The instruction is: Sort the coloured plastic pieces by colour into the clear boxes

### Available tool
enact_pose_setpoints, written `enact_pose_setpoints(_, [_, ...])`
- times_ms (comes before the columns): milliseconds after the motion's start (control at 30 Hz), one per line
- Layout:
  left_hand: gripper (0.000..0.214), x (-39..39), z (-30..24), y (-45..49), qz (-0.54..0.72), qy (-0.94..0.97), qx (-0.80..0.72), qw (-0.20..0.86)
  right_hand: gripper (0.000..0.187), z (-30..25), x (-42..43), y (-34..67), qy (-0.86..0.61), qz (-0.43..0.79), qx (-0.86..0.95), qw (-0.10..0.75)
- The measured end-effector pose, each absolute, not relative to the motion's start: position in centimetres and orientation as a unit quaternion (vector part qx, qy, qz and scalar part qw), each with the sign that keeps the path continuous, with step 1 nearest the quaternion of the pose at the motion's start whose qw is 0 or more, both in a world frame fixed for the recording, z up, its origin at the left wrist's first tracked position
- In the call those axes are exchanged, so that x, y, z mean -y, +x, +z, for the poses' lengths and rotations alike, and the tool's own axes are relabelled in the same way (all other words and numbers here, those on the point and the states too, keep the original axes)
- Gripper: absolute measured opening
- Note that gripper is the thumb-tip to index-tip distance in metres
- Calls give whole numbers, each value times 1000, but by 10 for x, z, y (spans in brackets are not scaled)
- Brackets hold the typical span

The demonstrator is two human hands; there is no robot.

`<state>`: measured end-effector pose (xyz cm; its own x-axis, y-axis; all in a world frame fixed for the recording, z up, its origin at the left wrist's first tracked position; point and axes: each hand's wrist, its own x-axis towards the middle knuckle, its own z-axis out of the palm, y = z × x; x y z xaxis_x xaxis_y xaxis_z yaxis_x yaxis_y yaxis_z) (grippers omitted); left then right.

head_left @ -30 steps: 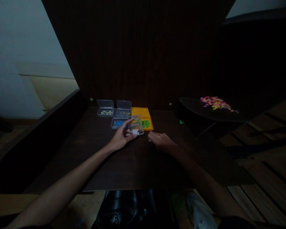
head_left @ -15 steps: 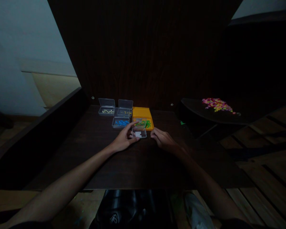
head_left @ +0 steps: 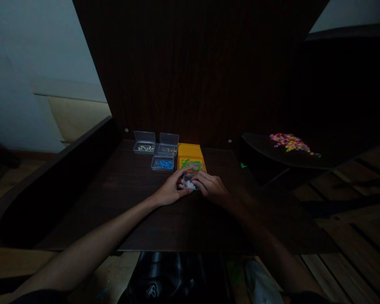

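A small clear plastic box (head_left: 188,182) with a white scrap inside lies on the dark table (head_left: 177,211). My left hand (head_left: 172,190) grips its left side, thumb and fingers curled round it. From the right, my right hand (head_left: 210,186) has its fingers closed on the same box. Just behind it lies an orange tray (head_left: 190,153) holding green beads.
Behind the hands stand three more clear boxes: one with blue beads (head_left: 162,163), one with pale beads (head_left: 144,142), one with its lid up (head_left: 167,145). A heap of pink and yellow beads (head_left: 289,142) lies on a dark shelf at right. A dark panel rises behind the table.
My right hand has moved left from the table onto the small box. The box has slid a little towards me, with my left hand still on it.
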<state>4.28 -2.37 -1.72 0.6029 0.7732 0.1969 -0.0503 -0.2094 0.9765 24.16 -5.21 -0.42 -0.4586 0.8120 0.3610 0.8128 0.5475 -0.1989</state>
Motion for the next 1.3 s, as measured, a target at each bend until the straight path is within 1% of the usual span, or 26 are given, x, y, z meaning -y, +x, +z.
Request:
enact_pose_setpoints(100, [72, 23, -17, 43, 359, 681, -265, 580, 26, -4, 53, 242, -474, -7, 857, 204])
enact_pose_setpoints(200, [74, 24, -16, 43, 363, 674, -264, 587, 29, -2, 54, 244, -467, -2, 858, 215])
enact_pose_setpoints(300, [74, 22, -16, 41, 364, 672, -270, 585, 31, 3, 54, 249, -461, 15, 848, 262])
enact_pose_setpoints(367, [74, 20, -18, 39, 361, 675, -274, 582, 27, 5, 53, 256, -458, 27, 835, 305])
enact_pose_setpoints(433, [75, 17, -19, 37, 362, 675, -278, 579, 21, 7, 52, 264, -451, 41, 829, 327])
enact_pose_setpoints(500, [75, 14, -19, 35, 368, 672, -282, 577, 16, 7, 51, 273, -439, 70, 841, 307])
enact_pose_setpoints(567, [75, 12, -17, 32, 371, 669, -288, 575, 14, 6, 49, 282, -427, 112, 860, 258])
enact_pose_setpoints(667, [76, 10, -13, 28, 363, 668, -303, 574, 28, 2, 47, 291, -417, 167, 873, 191])
enact_pose_setpoints(733, [77, 10, -11, 26, 361, 667, -311, 573, 34, -2, 45, 293, -409, 190, 875, 173])
enact_pose_setpoints(833, [77, 10, -8, 25, 363, 664, -311, 575, 31, -9, 43, 292, -389, 208, 880, 179])
enact_pose_setpoints(1000, [75, 11, -8, 27, 368, 665, -310, 571, 18, -17, 41, 287, -362, 219, 878, 224])
enact_pose_setpoints(1300, [75, 11, -11, 27, 370, 664, -311, 570, 13, -20, 42, 282, -364, 225, 873, 233])
